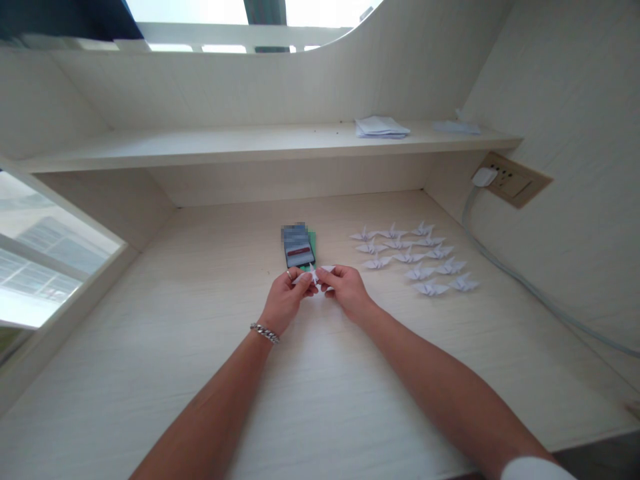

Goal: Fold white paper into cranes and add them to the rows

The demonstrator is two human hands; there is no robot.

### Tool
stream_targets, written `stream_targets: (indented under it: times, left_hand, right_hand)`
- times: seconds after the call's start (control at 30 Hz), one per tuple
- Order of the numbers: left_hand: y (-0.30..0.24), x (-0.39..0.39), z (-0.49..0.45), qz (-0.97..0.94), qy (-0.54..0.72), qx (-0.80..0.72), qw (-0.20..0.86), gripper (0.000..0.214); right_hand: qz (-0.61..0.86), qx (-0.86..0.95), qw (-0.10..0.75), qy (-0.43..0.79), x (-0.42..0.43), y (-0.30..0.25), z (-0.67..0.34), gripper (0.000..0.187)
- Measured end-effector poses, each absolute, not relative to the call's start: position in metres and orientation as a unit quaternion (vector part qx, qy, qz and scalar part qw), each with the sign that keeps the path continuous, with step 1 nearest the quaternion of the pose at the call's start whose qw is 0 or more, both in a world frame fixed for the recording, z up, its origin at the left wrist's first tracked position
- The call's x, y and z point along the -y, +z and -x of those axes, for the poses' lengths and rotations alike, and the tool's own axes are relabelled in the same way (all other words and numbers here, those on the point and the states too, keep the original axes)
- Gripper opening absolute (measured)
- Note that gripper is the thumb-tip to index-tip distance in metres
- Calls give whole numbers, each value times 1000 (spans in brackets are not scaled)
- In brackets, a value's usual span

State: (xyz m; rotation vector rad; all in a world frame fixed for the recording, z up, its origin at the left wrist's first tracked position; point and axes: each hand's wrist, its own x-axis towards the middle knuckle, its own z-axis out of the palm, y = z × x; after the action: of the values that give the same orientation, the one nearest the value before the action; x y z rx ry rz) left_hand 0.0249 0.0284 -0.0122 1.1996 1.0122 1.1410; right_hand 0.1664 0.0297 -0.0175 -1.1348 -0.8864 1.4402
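Note:
Both my hands meet over the middle of the pale wooden desk (pixel 200 347), pinching one small folded white paper piece (pixel 315 275). My left hand (pixel 286 300), with a ring and a chain bracelet, grips its left side. My right hand (pixel 346 288) grips its right side, fingers curled. Just beyond my hands a phone (pixel 299 247) lies on the desk with its screen lit, on top of something green. To the right, several finished white paper cranes (pixel 415 257) sit in rows on the desk.
A shelf (pixel 225 143) runs above the desk with a stack of white paper sheets (pixel 381 127) on it. A wall socket (pixel 513 180) with a white plug and cable (pixel 525 283) is on the right wall. A window is at the left.

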Motion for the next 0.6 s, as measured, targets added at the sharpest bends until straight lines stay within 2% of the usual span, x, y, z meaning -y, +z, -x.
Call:
stream_targets:
  times: [0.17, 0.33, 0.6]
  left_hand:
    - [-13, -29, -26, -490, 480, -443, 578, 34]
    - [-13, -29, -25, -520, 463, -474, 539, 38]
    - [-16, -30, -22, -538, 470, -461, 527, 34]
  right_hand:
    - [482, 391, 524, 584, -30, -18, -166, 36]
    - [494, 414, 521, 560, -30, -19, -165, 36]
    - [496, 427, 515, 554, -31, -24, -163, 36]
